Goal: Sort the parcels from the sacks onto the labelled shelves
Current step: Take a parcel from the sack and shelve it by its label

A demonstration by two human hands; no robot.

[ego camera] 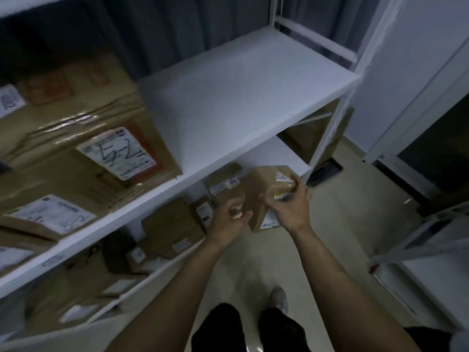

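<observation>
The right hand (289, 212) is gripping a small box (264, 191), mid-air, near the shelves (228, 102). The left hand (228, 219) is hovering just beside it, fingers loosely curled, holding nothing. Several parcels (83, 138) are already lying shelved on the left; this box is still waiting for placement.

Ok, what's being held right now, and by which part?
The right hand grips the small cardboard parcel by its right side, thumb on the near face. The left hand, loosely curled beside it, holds nothing that I can see.

Head-worn view, downward onto shelves (248, 80)
</observation>
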